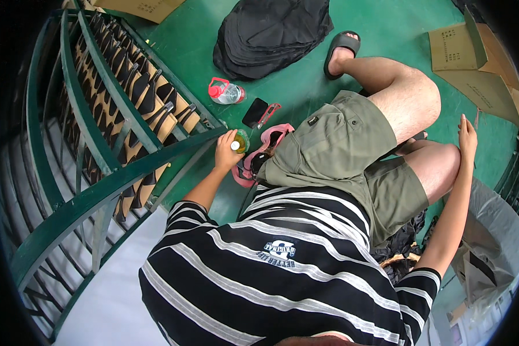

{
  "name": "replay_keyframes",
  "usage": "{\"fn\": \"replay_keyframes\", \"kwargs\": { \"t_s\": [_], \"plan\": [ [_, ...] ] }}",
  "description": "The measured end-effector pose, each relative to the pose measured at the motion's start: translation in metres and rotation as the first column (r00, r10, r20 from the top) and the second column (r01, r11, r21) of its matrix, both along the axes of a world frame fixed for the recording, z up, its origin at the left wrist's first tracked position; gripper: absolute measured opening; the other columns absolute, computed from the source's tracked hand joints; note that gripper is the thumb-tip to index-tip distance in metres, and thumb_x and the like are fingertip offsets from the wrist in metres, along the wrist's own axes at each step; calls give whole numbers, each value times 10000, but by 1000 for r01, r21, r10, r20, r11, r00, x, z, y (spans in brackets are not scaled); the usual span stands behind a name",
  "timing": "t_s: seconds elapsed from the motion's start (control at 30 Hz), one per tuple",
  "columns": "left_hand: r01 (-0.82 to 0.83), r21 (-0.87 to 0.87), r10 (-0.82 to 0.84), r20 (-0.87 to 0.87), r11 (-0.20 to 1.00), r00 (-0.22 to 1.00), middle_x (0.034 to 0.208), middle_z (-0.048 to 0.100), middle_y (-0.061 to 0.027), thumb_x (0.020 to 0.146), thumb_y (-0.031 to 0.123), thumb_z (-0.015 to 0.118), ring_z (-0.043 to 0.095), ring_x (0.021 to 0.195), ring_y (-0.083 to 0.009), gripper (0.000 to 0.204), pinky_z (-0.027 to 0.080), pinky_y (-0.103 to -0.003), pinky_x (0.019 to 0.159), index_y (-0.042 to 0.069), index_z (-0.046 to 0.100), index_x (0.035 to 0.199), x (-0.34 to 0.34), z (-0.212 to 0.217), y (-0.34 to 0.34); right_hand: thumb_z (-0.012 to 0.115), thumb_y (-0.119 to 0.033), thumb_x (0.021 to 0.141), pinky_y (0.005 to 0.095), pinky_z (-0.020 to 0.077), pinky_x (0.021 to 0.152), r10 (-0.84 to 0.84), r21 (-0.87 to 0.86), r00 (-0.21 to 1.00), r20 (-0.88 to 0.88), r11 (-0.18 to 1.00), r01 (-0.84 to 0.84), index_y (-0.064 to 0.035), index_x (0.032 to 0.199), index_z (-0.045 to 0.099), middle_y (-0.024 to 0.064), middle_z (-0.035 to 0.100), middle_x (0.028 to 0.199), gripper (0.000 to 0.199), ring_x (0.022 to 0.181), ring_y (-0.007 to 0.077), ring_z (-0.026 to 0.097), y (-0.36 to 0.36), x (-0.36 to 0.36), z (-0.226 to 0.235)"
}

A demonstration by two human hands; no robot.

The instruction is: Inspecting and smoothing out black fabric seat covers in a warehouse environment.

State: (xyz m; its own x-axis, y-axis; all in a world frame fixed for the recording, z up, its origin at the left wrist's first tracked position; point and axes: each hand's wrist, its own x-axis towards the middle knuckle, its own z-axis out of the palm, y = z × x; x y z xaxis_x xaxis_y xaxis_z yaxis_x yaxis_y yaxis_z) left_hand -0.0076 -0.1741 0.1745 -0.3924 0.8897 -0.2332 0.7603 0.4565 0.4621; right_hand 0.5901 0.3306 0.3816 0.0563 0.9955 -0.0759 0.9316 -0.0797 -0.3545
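Left hand (228, 151) curled around small bottle (240, 142) with white cap and yellowish contents, low on green floor (386, 29) beside green metal rack (98, 144). Right hand (467, 137) flat, fingers straight, resting against bare knee, holding nothing. Just beyond left hand: clear plastic bottle (226, 92) with red cap, black phone (255, 112), pink strap. Farther off, floppy black fabric stack (271, 34). Past right hand, plain brown cardboard box (478, 63), flaps open.
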Motion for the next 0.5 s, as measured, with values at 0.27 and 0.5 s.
{"fn": "replay_keyframes", "kwargs": {
  "t_s": [0.27,0.5],
  "plan": [
    [-497,73,491,86,865,867,1398,414,-236,584,244,887,446,1268,-404,970,388,-449,1070,61,407,1407,25,-57,-24,555,-506,944,337,476,904,-2,-38,994,111,999,6,-39,1202,659,164,696,1090,544,1013,265,655,-14,-5,13],
    [-711,-176,730,246,681,638,984,613,-182,721,232,768,591,968,-337,381,471,-440,831,19,539,939,91,-72,-26,570,-472,945,339,476,935,-10,-16,994,107,1000,12,-47,1190,667,175,684,1129,501,1075,276,647,-15,-20,24]
  ]
}}
